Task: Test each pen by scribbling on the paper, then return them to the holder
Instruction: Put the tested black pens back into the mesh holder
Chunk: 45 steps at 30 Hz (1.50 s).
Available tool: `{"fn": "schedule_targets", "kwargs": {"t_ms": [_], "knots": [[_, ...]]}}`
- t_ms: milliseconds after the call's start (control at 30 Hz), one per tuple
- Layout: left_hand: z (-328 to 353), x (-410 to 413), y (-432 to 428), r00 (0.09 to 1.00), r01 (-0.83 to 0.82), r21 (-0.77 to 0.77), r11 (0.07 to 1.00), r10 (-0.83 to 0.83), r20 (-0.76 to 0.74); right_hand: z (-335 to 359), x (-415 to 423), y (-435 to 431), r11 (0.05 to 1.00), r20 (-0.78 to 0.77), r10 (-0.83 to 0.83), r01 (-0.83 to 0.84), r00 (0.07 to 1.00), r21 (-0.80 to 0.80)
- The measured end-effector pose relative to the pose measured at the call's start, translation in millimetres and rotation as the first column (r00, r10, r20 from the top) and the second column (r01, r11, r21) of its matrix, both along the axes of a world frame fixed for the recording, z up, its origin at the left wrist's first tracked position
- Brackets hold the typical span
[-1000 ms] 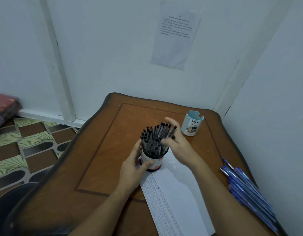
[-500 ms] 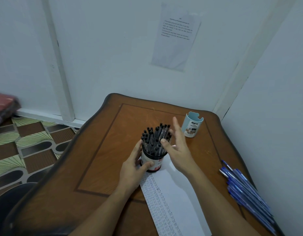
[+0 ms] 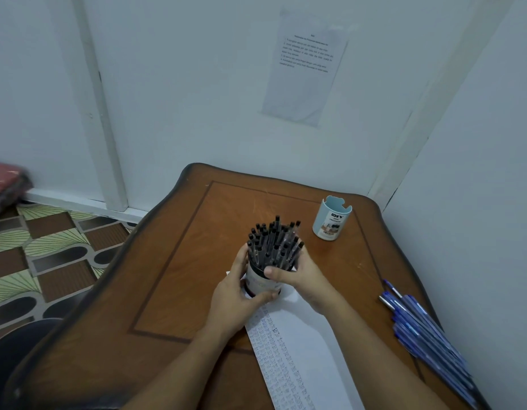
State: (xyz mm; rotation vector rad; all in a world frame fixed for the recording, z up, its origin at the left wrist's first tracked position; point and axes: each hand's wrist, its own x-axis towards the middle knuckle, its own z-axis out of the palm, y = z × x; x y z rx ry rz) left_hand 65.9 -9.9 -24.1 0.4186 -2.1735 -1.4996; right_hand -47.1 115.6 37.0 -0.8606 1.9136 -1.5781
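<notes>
A round holder packed with several black pens stands at the far end of a white paper strip covered in rows of small scribbles. My left hand wraps the holder's left side and base. Around its right side and rim curls my right hand, thumb across the front. Both hands grip the holder. A bundle of several blue pens lies on the table at the right edge. A light-blue empty holder stands at the back right.
The wooden table sits in a corner, with white walls behind and to the right. A printed sheet hangs on the back wall. Patterned floor tiles and a dark chair edge lie to the left.
My right hand had its fingers among the pen tops, then opened beside them, and now closes around the holder's right side. My left hand stays on the holder.
</notes>
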Motion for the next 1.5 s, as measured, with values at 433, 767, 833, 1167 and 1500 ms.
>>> {"fn": "schedule_targets", "kwargs": {"t_ms": [433,767,833,1167,1500], "knots": [[-5.4,-3.3,-4.4,0.998,0.058,0.01,0.998,-0.058,0.033,21.7,-46.2,14.9,0.96,0.297,0.245,-0.273,0.923,0.057],[0.8,1.0,-12.0,0.965,0.241,0.064,0.968,-0.246,0.09,16.1,-17.1,1.0,0.986,-0.048,0.122,-0.116,0.991,0.123],[2.1,0.6,-15.6,0.955,0.279,0.071,0.958,-0.284,0.09,20.8,-29.3,3.7,0.957,0.038,0.221,-0.224,0.975,0.187],[14.6,-20.7,-18.5,0.844,0.515,0.13,0.847,-0.528,0.098,-3.8,-15.1,40.5,0.999,0.088,-0.009,0.005,0.996,0.05],[23.3,-5.6,36.4,0.96,0.273,0.213,0.938,-0.281,0.01,-7.4,-8.5,43.9,0.997,0.018,-0.068,0.069,0.998,-0.042]]}}
